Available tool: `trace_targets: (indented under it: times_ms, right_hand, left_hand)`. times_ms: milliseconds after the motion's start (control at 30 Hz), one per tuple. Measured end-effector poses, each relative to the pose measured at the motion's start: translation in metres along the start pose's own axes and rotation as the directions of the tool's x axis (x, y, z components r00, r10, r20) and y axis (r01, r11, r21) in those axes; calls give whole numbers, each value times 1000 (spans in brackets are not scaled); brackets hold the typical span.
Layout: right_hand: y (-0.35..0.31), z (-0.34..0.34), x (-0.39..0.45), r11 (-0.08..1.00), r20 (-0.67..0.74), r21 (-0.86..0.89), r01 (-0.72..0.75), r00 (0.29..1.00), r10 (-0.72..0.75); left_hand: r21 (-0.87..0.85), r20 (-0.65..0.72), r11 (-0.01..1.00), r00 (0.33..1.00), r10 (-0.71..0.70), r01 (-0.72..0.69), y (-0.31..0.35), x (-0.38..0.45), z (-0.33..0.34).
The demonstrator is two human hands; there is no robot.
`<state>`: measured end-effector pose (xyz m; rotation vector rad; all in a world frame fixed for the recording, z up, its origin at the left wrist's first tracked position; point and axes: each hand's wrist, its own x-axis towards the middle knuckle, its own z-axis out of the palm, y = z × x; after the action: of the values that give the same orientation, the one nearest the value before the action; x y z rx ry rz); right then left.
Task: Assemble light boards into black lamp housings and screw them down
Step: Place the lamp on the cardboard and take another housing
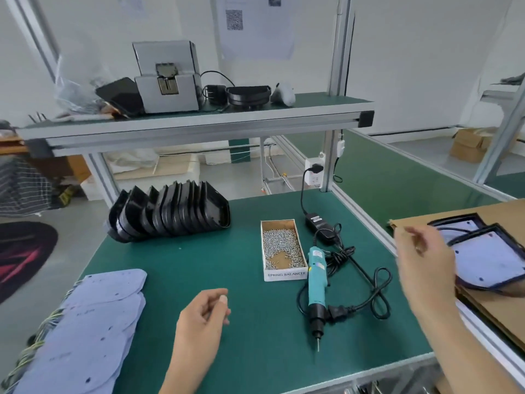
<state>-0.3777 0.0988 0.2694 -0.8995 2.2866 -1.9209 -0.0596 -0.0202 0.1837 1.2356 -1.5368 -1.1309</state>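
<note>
Light boards were stacked at the near left edge of the green table, with black housings nested in a row behind them. Nothing was held: the left hand hovered over the mat with fingers loosely curled and empty, and the right hand, blurred, hung beside finished lamps on the cardboard, fingers slack. Risks were judged plain: the screw box could be knocked by a careless reach, and the screwdriver could be snagged by its tangled cord.
</note>
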Motion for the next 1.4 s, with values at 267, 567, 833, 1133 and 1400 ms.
trace_targets:
  times_ms: [267,567,833,1133,1400]
  right_hand:
    - [-19,158,-145,976,780,-158,147,624,32]
    - [-8,231,-132,936,786,-284,208,610,103]
    - [-41,336,-65,966,694,-156,204,719,-40]
    - [-35,388,-23,918,695,-260,300,718,-39]
    - [-21,396,-9,847,697,-257,465,696,-171]
  left_hand:
    - [295,-113,956,993,30,5,-36,-7,-36]
    - [262,-152,963,983,103,-60,-47,-4,-35]
    - [274,-164,958,978,130,-81,-47,-4,-37]
    - [287,-161,953,976,149,-98,-48,-4,-37]
    - [299,-176,947,969,174,-115,-46,-3,-36]
